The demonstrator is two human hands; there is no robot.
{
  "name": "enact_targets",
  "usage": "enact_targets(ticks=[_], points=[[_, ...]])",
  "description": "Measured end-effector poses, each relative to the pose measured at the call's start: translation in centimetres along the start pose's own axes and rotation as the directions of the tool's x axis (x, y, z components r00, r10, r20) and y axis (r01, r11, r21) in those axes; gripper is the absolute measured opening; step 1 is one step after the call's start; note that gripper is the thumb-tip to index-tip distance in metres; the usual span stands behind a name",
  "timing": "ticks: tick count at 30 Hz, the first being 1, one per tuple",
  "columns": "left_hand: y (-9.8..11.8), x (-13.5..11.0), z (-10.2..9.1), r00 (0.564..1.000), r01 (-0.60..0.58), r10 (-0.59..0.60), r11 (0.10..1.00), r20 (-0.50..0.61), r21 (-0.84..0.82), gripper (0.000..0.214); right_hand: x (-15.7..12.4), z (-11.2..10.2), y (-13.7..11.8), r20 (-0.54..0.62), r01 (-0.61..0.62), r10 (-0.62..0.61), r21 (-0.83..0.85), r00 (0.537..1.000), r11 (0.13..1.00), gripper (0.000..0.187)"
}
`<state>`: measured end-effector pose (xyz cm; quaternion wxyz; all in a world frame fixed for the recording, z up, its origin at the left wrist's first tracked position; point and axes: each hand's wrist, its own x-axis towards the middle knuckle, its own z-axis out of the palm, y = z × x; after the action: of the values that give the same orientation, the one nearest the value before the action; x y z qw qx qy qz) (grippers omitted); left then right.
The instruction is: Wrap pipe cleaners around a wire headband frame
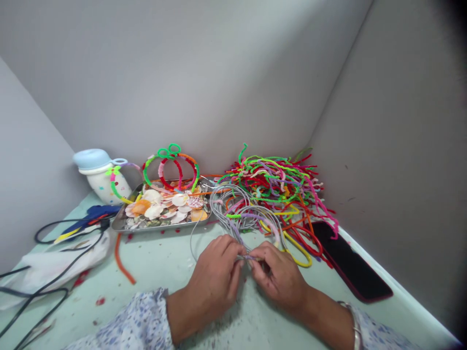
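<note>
My left hand (218, 270) and my right hand (279, 274) meet low in the middle of the view, fingertips almost touching. Both pinch a grey wire (247, 257), which has a purplish wrapping where it shows between them. Just behind my fingers lies a coil of grey wire (215, 211), with lavender and green pipe cleaner pieces on and among its loops. One thin loop of wire reaches out to the left of my left hand. Whether the pinched stretch joins the coil is hidden by my fingers.
Behind, a metal tray (160, 226) holds seashells (153, 210), with pipe cleaner rings (171, 167) standing on it. A pipe cleaner heap (277, 180) lies right, near a phone (350, 262). Leftward are a blue-lidded bottle (105, 182), blue-handled tool (97, 212), black cables (51, 287) and plastic bag (69, 262).
</note>
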<state>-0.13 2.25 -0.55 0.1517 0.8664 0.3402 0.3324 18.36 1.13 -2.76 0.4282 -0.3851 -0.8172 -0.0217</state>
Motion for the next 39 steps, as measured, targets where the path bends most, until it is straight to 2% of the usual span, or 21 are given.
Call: enact_targets(ticks=[17,24,28,31,33,39], points=[[-0.22,-0.12,0.54,0.997,0.05,-0.046,0.996,-0.057,0.07,0.007,-0.06,0.22,-0.46,0.028,-0.002,0.002,-0.005,1.0,1.0,0.009],[0.13,-0.26,0.44,0.997,0.045,-0.046,0.999,-0.059,-0.006,0.018,-0.15,0.31,-0.2,-0.009,-0.03,0.03,-0.042,1.0,0.999,0.012],[0.32,-0.45,0.21,0.985,0.066,-0.08,0.994,-0.154,-0.09,0.035,0.19,0.15,0.19,-0.056,-0.094,0.094,-0.009,0.994,0.996,0.012],[0.34,-0.53,0.1,0.973,0.075,-0.101,0.989,-0.209,-0.131,0.027,0.4,0.02,0.26,-0.138,-0.155,0.155,0.013,0.978,0.988,0.009],[0.33,-0.55,0.16,0.979,0.075,-0.105,0.983,-0.176,-0.169,0.022,0.43,-0.05,0.17,-0.17,-0.174,0.175,0.021,0.97,0.985,0.008],[0.34,-0.65,0.51,0.997,0.066,-0.071,0.97,-0.014,-0.236,0.036,0.38,-0.23,-0.07,-0.162,-0.138,0.141,0.03,0.977,0.99,0.009]])
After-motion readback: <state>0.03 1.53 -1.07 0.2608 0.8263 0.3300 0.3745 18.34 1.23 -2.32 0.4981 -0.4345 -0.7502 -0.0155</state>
